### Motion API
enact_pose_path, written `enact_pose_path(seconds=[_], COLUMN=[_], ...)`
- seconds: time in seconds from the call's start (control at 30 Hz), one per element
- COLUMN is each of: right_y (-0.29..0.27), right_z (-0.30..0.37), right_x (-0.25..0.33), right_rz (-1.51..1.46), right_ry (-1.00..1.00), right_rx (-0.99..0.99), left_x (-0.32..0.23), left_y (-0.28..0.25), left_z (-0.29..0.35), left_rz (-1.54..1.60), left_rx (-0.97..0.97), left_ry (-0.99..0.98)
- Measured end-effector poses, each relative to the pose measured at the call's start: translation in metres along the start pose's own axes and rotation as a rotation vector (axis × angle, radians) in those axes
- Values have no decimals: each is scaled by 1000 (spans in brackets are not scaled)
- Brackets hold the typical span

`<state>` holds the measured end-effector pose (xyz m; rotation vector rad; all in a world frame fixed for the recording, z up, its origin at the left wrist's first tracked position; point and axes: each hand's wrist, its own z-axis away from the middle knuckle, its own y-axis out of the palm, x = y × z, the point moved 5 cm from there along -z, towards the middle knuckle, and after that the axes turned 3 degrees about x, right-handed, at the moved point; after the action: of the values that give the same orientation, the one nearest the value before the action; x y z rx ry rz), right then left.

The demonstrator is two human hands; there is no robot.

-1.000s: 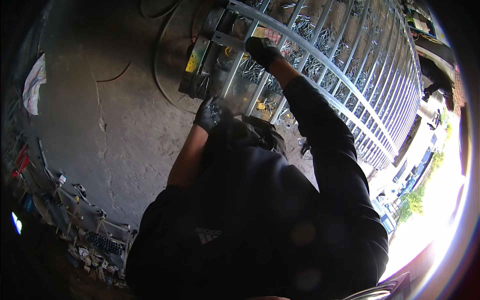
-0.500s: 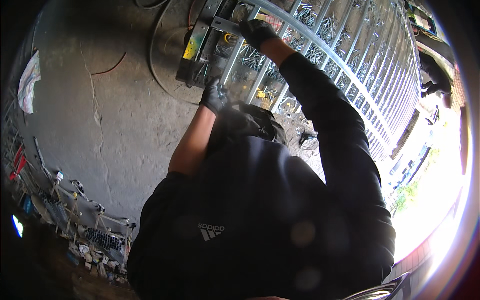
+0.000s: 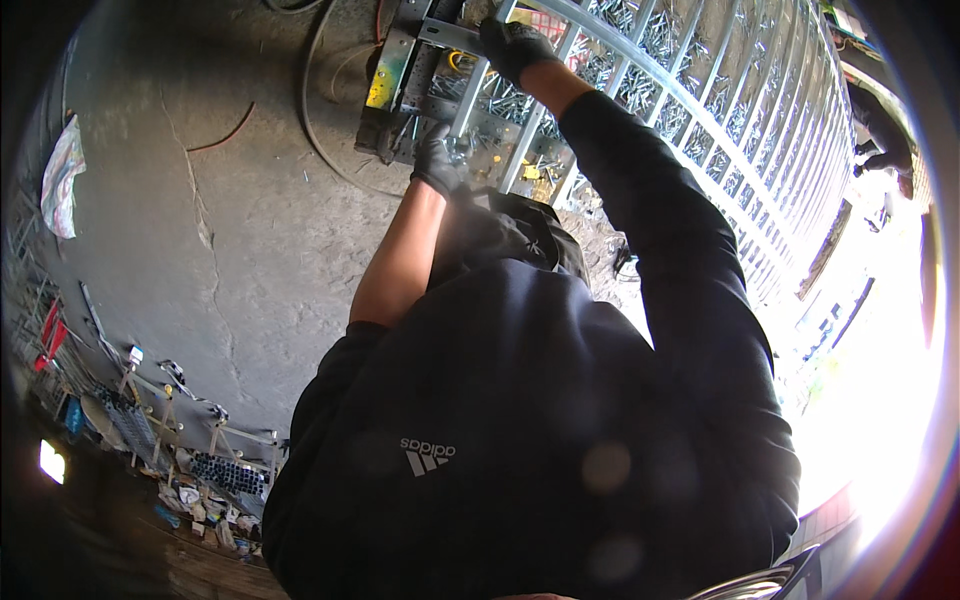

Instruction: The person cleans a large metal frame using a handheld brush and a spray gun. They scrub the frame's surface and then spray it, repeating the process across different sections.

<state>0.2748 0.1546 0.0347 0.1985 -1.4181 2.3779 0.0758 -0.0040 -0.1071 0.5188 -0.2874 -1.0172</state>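
Note:
A silvery metal frame [image 3: 640, 60] of long rails and parallel crossbars stretches from the upper middle to the right. My left hand [image 3: 437, 162], in a dark glove, has its fingers closed around the near end of the leftmost crossbar [image 3: 471, 100]. My right hand [image 3: 515, 50], also gloved, is closed on the frame where this crossbar meets the rail, partly hiding the joint. Beside it, a flat metal bar [image 3: 448, 36] with a hole points left. Under the crossbars lie many loose bolts or pins [image 3: 507, 102]. A dark steel fixture [image 3: 385, 130] with yellow paint stands left of the crossbar.
A dark hose [image 3: 308, 110] curves over the cracked concrete floor [image 3: 270, 260]. At the far right, another person [image 3: 885, 135] bends beside the frame. Racks with stacked metal tubes [image 3: 228, 472] line the lower left. A pale sack [image 3: 62, 180] lies at the left edge.
The view has shifted slightly. My left hand sits a little higher and farther right, still at the crossbar's end. My right hand stays at the joint, slightly higher in the picture.

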Motion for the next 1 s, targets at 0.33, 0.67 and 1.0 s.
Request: enact_pose_path(seconds=[0.33,0.67,1.0], right_y=[14,25,-13], right_z=[-11,167,217], right_x=[-4,-3,-30], right_rz=[125,-610,-456], right_ry=[-159,-263,-121], right_rx=[-182,-209,-401], left_x=[-35,2,32], left_y=[17,107,202], left_z=[86,90,106], left_rz=[-98,-208,-817], left_rx=[110,129,731], left_ry=[165,-29,192])
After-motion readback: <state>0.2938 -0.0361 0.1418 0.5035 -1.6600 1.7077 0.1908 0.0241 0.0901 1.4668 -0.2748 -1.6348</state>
